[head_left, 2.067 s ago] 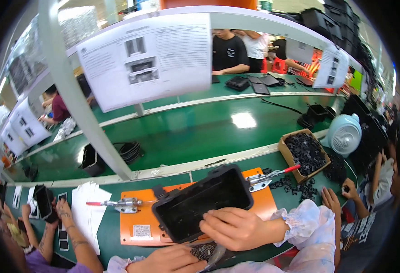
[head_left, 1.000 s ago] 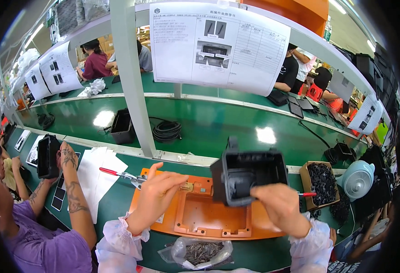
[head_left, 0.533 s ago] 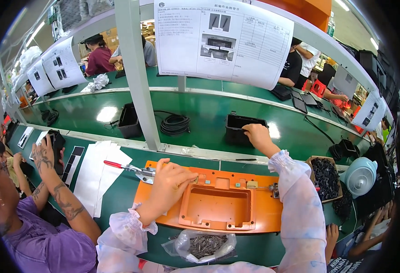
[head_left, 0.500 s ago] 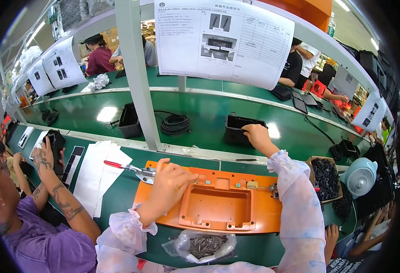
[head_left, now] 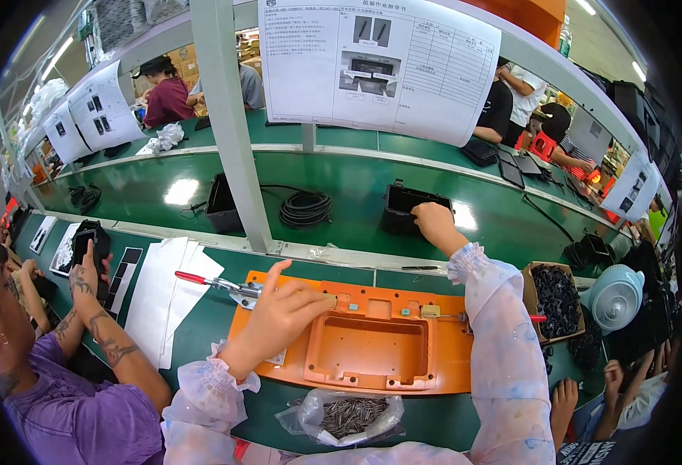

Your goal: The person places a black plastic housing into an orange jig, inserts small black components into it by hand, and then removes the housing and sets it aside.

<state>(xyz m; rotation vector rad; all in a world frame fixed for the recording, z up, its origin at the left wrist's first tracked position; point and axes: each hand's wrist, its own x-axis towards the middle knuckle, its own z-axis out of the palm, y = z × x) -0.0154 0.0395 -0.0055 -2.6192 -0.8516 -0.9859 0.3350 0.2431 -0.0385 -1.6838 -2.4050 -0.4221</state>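
Note:
An orange fixture [head_left: 279, 372] with a rectangular recess lies on the green bench before me, with nothing seated in that recess. Over its left end is my left hand [head_left: 283, 310], fingers apart, fingertips at a small brass-coloured block on the fixture's far edge. A toggle clamp with a red handle [head_left: 191, 277] sticks out beyond that hand. My right hand [head_left: 436, 223] reaches across to the far green surface and grips the near rim of an open black box [head_left: 400, 220]. The fingers inside the rim are partly hidden. A second red clamp handle [head_left: 538, 318] shows beside my right sleeve.
A plastic bag of small metal pins [head_left: 352, 416] lies in front of the fixture. To the right stand a carton of black parts [head_left: 555, 298] and a pale fan [head_left: 614, 301]. White papers [head_left: 162, 298] and a grey post [head_left: 236, 147] are at left; a co-worker sits beside me.
My right hand and the black box have shifted slightly away from me. My left hand stays over the fixture, its fingers a little more spread. The cable coil has slid slightly right.

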